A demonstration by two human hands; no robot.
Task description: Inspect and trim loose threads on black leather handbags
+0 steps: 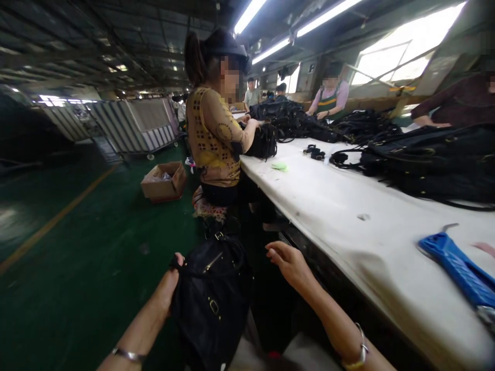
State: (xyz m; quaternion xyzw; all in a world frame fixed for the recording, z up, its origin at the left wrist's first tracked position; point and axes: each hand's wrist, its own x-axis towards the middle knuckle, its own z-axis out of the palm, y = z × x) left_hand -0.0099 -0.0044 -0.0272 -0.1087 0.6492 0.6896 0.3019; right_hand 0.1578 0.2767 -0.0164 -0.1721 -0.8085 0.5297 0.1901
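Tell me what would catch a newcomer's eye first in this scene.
Low in the middle, the left hand grips a black handbag, with the right hand open beside it. Ahead, a person in a yellow patterned top works at the long white table, piled with black bags on the right.

Black handbag (211, 299): soft, dark fabric w/ gold-tone buckle and zip hardware; hangs upright below the table edge, over green floor, approx. bottom-centre of view; top strap bunched at upper left.
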